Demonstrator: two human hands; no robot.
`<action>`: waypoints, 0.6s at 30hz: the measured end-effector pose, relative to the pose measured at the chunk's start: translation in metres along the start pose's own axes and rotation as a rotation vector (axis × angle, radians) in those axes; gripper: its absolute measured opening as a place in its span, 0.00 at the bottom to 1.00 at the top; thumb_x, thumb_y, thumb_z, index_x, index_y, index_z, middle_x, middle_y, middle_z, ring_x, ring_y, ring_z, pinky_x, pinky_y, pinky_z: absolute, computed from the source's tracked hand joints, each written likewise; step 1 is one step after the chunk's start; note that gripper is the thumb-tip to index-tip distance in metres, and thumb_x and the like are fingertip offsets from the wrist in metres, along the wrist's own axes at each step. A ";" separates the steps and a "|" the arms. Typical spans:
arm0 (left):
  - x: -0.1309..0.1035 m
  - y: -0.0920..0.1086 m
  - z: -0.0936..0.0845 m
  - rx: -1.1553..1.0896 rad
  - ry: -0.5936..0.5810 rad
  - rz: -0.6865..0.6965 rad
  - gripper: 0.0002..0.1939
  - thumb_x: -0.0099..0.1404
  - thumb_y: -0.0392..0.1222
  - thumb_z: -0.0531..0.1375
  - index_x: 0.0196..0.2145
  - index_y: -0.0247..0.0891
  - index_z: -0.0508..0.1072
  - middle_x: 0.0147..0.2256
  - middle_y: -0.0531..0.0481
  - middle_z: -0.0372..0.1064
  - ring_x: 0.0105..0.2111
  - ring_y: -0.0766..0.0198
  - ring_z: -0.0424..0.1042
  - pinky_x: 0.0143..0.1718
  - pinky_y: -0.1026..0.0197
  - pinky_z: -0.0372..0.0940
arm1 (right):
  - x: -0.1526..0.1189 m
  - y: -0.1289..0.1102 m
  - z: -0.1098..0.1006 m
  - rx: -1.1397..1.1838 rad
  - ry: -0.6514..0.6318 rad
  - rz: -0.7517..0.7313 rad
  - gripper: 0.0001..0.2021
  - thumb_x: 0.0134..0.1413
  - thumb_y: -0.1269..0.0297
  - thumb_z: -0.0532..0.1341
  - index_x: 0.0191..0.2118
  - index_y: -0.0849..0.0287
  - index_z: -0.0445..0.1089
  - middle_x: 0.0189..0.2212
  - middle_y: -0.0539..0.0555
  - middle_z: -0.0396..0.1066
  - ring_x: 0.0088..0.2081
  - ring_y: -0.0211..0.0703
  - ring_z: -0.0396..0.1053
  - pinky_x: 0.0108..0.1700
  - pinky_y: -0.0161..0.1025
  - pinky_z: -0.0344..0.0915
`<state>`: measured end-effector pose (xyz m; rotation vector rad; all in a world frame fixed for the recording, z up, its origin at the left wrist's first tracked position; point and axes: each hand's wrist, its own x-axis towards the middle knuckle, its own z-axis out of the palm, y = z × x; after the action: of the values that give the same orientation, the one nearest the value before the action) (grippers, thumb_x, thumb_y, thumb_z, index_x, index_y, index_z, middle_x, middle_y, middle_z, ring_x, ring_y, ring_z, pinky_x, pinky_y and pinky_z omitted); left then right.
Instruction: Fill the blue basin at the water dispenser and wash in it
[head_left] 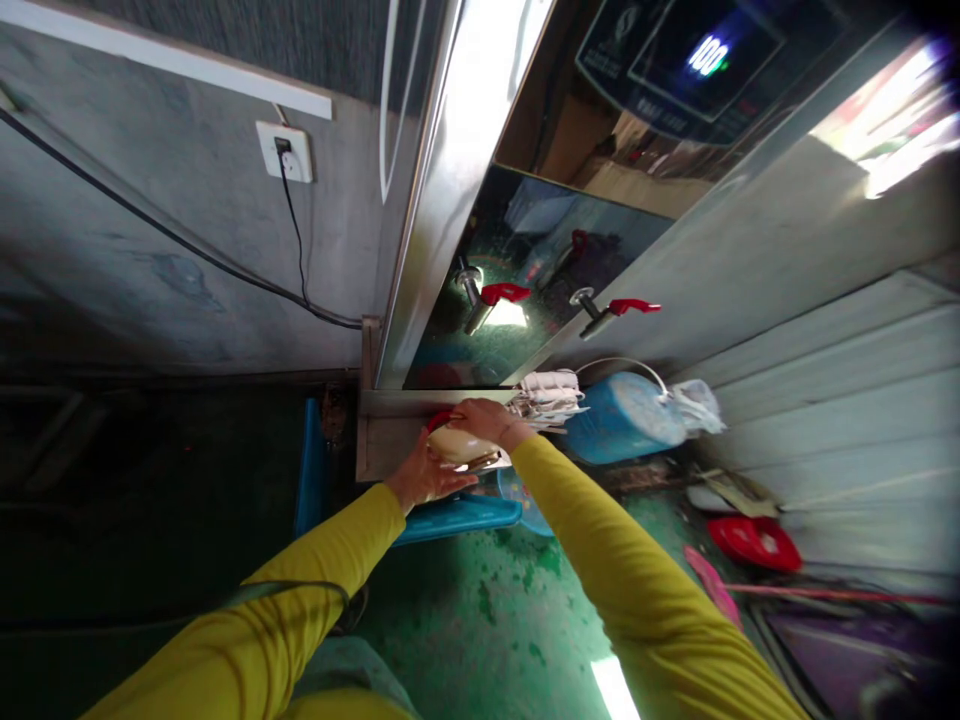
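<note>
- Closest to the camera, two yellow sleeves (600,540) reach forward over a wet-looking green floor (480,610), a dark cord crossing the left one.
- At the arms' ends, the left hand (424,477) is at the lower left of a cream, red-edged vessel (463,446), thumb and fingers spread apart.
- Over that vessel's upper side, the right hand (486,420) bends its fingers towards the red edge; whether they clamp on it I cannot tell.
- Around the vessel, the hands hide much of its outline; it is at a metal ledge (382,445), below the taps.
- Just below the left hand, a blue plastic edge (465,517) juts out, with a see-through bluish tub (529,505) beside it, partly covered by the right arm.
- Right of the right hand, a white bundle (551,395) crowds the space, with a blue drum (626,418) next to it.
- Further right, a red basin (754,543) and a pink item (711,582) lie low.
- Above the hands, a left tap (495,298) and a right tap (611,312), both red-handled, stick out from a shiny dispenser (465,200) whose display (707,57) reads 100.
- On the grey wall to the left, a black cord runs from a white socket (285,152).
</note>
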<state>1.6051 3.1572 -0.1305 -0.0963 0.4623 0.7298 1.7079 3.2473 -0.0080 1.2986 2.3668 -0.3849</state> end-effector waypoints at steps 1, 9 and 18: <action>-0.001 0.000 0.002 -0.032 -0.004 -0.008 0.44 0.54 0.71 0.45 0.51 0.28 0.62 0.43 0.29 0.67 0.43 0.41 0.70 0.30 0.52 0.70 | -0.008 -0.002 0.004 0.005 0.042 0.017 0.20 0.56 0.51 0.50 0.40 0.59 0.73 0.39 0.60 0.74 0.41 0.48 0.70 0.41 0.38 0.62; -0.020 0.033 0.023 0.023 0.125 0.197 0.24 0.58 0.55 0.57 0.48 0.40 0.62 0.40 0.43 0.69 0.41 0.52 0.71 0.37 0.51 0.70 | -0.053 -0.003 0.020 0.183 0.302 -0.064 0.14 0.58 0.58 0.51 0.35 0.57 0.72 0.38 0.55 0.73 0.44 0.42 0.67 0.46 0.33 0.64; -0.055 0.067 0.032 0.252 0.126 0.534 0.15 0.56 0.46 0.60 0.41 0.41 0.65 0.37 0.48 0.68 0.37 0.61 0.70 0.39 0.54 0.68 | -0.094 0.023 -0.128 -0.144 0.948 0.027 0.23 0.59 0.53 0.48 0.59 0.54 0.53 0.47 0.57 0.64 0.45 0.44 0.66 0.41 0.38 0.64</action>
<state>1.5373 3.1806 -0.0731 0.2283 0.7091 1.1851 1.7444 3.2457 0.1483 1.6742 3.0093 0.5356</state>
